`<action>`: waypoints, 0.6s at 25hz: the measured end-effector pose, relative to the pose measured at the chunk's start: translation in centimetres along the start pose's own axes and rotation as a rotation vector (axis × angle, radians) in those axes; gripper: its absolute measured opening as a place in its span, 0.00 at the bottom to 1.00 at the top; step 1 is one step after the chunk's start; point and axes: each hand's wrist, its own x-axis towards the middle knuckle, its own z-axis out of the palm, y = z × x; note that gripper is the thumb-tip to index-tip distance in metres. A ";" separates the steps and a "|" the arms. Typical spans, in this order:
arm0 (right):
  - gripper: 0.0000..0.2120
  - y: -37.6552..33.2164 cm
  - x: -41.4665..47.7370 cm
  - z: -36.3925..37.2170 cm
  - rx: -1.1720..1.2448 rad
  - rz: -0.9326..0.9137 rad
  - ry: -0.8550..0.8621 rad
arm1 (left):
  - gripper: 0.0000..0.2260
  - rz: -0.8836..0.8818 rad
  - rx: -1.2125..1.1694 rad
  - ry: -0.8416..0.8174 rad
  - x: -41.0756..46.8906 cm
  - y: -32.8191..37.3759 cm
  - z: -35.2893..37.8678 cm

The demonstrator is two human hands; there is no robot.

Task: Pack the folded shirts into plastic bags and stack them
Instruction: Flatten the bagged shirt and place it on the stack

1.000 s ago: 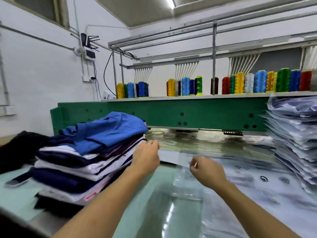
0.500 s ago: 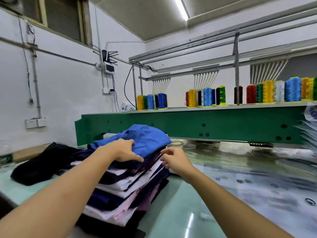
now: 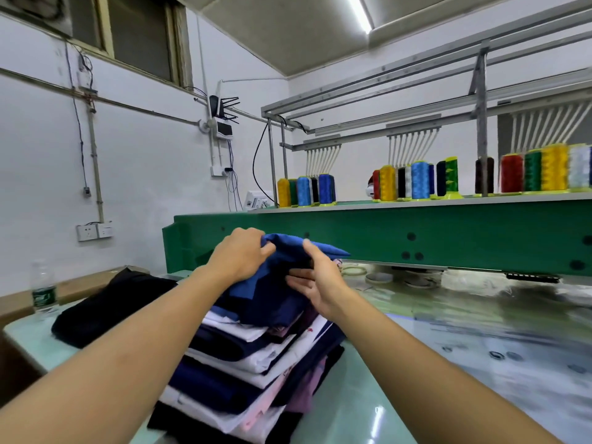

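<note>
Left hand [image 3: 238,256] clutches blue shirt [image 3: 290,249]; right hand [image 3: 317,278] apparently pinches its edge — uneven lift could unfold it or drag the stack [image 3: 256,363] askew.

Shirt stack [image 3: 256,363] on table [image 3: 352,398], left of centre: folded navy, white and pink layers, edges fanned and uneven. Top blue shirt [image 3: 286,249] is raised off the pile, with left hand [image 3: 240,257] gripping one side and right hand [image 3: 315,280] pinching the other. Clear plastic bags [image 3: 480,334] lie flat to the right (blurred).
</note>
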 end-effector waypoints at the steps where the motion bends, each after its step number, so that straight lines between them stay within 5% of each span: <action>1: 0.23 -0.2 0.3 0.4 0.064 0.058 -0.027 | 0.15 0.070 -0.038 -0.054 -0.1 0.8 0.2; 3: 0.22 -0.4 0.7 0.8 0.101 0.102 0.008 | 0.17 0.164 -0.192 -0.231 -0.7 2.5 0.6; 6: 0.04 -0.1 0.9 -0.4 0.015 0.021 0.274 | 0.23 -0.002 -0.401 -0.369 -0.4 1.9 0.9; 8: 0.09 0.3 0.8 -1.9 0.019 0.032 0.327 | 0.23 -0.091 -0.075 -0.224 0.6 -0.5 1.5; 10: 0.09 0.6 0.6 -3.5 0.032 0.067 0.334 | 0.30 -0.254 0.122 -0.266 1.3 -3.1 2.1; 15: 0.10 0.6 0.7 -5.5 0.005 0.049 0.339 | 0.36 -0.462 0.074 -0.407 2.4 -7.8 4.1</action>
